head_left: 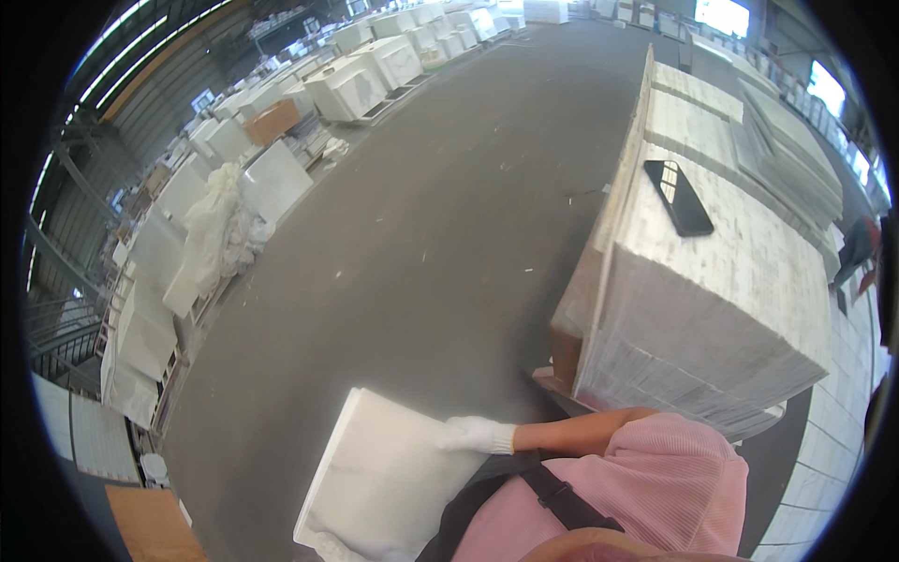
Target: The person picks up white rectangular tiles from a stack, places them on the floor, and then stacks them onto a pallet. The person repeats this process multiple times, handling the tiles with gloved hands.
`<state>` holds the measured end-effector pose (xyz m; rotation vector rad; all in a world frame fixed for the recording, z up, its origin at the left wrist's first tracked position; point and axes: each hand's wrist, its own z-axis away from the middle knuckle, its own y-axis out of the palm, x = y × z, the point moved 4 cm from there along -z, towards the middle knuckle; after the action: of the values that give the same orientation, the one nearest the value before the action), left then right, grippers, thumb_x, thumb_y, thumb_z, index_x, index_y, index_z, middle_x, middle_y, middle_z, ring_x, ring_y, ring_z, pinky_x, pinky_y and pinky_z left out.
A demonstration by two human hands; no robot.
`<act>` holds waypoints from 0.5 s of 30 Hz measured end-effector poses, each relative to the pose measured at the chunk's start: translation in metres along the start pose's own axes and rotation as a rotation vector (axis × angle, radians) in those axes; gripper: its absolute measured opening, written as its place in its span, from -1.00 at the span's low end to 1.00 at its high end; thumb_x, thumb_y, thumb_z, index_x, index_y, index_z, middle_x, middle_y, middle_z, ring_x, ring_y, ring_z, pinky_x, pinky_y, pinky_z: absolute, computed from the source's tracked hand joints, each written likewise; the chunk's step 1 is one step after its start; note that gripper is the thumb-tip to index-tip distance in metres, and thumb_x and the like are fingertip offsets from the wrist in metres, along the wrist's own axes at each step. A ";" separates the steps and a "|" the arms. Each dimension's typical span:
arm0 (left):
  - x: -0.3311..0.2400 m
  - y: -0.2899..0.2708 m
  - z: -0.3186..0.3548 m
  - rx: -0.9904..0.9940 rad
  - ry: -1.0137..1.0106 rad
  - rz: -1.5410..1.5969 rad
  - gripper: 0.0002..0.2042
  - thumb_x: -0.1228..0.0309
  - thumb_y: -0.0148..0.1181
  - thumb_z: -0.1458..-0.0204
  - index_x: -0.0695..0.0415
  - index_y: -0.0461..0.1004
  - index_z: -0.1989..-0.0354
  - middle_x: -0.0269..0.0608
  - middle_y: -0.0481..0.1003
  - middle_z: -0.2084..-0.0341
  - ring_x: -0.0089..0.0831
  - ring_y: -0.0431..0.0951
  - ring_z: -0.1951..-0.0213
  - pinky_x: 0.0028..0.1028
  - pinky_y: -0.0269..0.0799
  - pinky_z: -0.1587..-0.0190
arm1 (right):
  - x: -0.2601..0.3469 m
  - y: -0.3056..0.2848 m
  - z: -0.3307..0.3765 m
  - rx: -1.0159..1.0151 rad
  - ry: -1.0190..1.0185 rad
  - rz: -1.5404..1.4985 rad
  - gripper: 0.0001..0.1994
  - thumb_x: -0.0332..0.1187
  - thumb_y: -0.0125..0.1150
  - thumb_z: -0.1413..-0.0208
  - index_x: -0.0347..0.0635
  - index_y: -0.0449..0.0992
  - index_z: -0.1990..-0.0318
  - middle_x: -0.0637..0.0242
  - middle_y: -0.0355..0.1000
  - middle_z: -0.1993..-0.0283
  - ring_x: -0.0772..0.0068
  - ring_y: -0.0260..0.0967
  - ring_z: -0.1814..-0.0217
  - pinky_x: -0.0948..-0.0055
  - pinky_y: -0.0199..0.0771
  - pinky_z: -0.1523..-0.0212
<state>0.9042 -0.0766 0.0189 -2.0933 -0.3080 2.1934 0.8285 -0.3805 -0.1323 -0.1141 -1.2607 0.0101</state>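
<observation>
Against the front of my body I carry a flat white stone slab (389, 478), tilted, its pale thick edge showing along the left side. My right hand (476, 435), in a white knit glove, is closed over the slab's upper right edge, its fingers lying on the face. At the bottom of the picture my left hand (335, 549), also white-gloved, grips the slab's lower left edge; most of it is cut off by the frame. Whether the slab is one piece or several laid together, I cannot tell.
To my right stands a tall wrapped stack of stone slabs (712, 309) on a pallet, with a black phone (679, 198) on top. Wrapped stacks (346, 89) line the aisle's left side. Grey floor (449, 234) runs between. A person (857, 251) is partly visible at far right.
</observation>
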 end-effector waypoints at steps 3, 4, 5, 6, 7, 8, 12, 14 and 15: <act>0.003 0.016 -0.063 0.064 0.020 0.010 -0.22 -0.29 0.12 -0.17 -0.09 0.25 -0.47 0.09 0.25 -0.42 0.03 0.30 -0.39 -0.09 0.26 -0.38 | 0.000 -0.013 -0.057 -0.062 -0.015 -0.008 -0.26 0.30 0.23 -0.16 -0.27 0.53 -0.14 0.01 0.51 -0.18 0.07 0.42 -0.25 0.21 0.33 -0.30; 0.005 0.021 -0.089 0.074 0.032 0.014 -0.21 -0.30 0.12 -0.16 -0.12 0.25 -0.48 0.10 0.24 -0.44 0.04 0.29 -0.40 -0.08 0.25 -0.39 | 0.002 -0.015 -0.080 -0.080 -0.026 -0.047 -0.27 0.29 0.23 -0.17 -0.26 0.54 -0.15 0.03 0.51 -0.19 0.09 0.42 -0.25 0.22 0.33 -0.30; 0.007 0.032 -0.118 0.044 0.030 0.027 -0.27 -0.20 0.11 -0.23 0.02 0.26 -0.44 0.03 0.31 -0.34 -0.08 0.37 -0.29 -0.17 0.33 -0.30 | 0.006 -0.025 -0.102 -0.098 -0.012 -0.057 -0.29 0.27 0.23 -0.18 -0.26 0.54 -0.15 0.05 0.51 -0.19 0.11 0.43 -0.26 0.24 0.34 -0.30; 0.009 0.042 -0.148 0.014 0.029 0.040 -0.33 -0.09 0.09 -0.30 0.16 0.28 -0.40 -0.04 0.39 -0.25 -0.21 0.44 -0.19 -0.26 0.41 -0.22 | 0.011 -0.035 -0.118 -0.150 -0.028 -0.060 -0.26 0.29 0.20 -0.18 -0.29 0.54 -0.15 0.00 0.51 -0.18 0.07 0.42 -0.25 0.22 0.33 -0.30; 0.009 0.055 -0.179 -0.017 0.026 0.049 -0.39 0.02 0.08 -0.38 0.30 0.30 -0.36 -0.11 0.47 -0.16 -0.34 0.51 -0.08 -0.35 0.49 -0.13 | 0.015 -0.042 -0.132 -0.202 -0.023 -0.054 -0.23 0.32 0.18 -0.17 -0.32 0.53 -0.15 -0.04 0.51 -0.18 0.03 0.42 -0.25 0.20 0.32 -0.29; 0.008 0.072 -0.211 0.088 0.036 0.069 -0.38 0.00 0.08 -0.37 0.28 0.29 -0.37 -0.13 0.46 -0.16 -0.34 0.50 -0.08 -0.34 0.48 -0.14 | 0.021 -0.050 -0.144 -0.263 -0.027 -0.046 -0.20 0.34 0.15 -0.17 -0.35 0.53 -0.14 -0.08 0.50 -0.17 -0.01 0.42 -0.24 0.19 0.32 -0.28; -0.002 0.149 -0.301 0.300 0.118 -0.023 -0.40 -0.03 0.06 -0.37 0.28 0.32 -0.31 -0.13 0.46 -0.11 -0.34 0.47 -0.08 -0.31 0.43 -0.15 | 0.037 -0.089 -0.176 -0.355 0.030 0.036 -0.42 0.12 0.17 -0.30 -0.25 0.56 -0.17 0.10 0.53 -0.17 0.12 0.43 -0.25 0.23 0.36 -0.29; -0.007 0.199 -0.335 0.334 0.128 -0.111 -0.39 -0.01 0.04 -0.37 0.34 0.31 -0.30 -0.04 0.47 -0.10 -0.28 0.48 -0.08 -0.28 0.43 -0.16 | 0.036 -0.112 -0.182 -0.455 0.050 -0.123 -0.47 0.03 0.21 -0.31 -0.28 0.56 -0.17 0.11 0.54 -0.18 0.19 0.44 -0.26 0.28 0.36 -0.30; -0.012 0.226 -0.349 0.427 0.133 -0.082 -0.38 -0.03 0.07 -0.35 0.33 0.32 -0.27 -0.08 0.47 -0.10 -0.31 0.48 -0.07 -0.28 0.44 -0.15 | 0.035 -0.127 -0.189 -0.504 0.073 -0.157 -0.47 0.01 0.23 -0.30 -0.28 0.56 -0.17 0.12 0.54 -0.18 0.21 0.44 -0.25 0.29 0.36 -0.29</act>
<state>1.2687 -0.2713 -0.0298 -1.9338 0.0805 1.8598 1.0119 -0.5192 -0.1444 -0.4457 -1.1740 -0.4457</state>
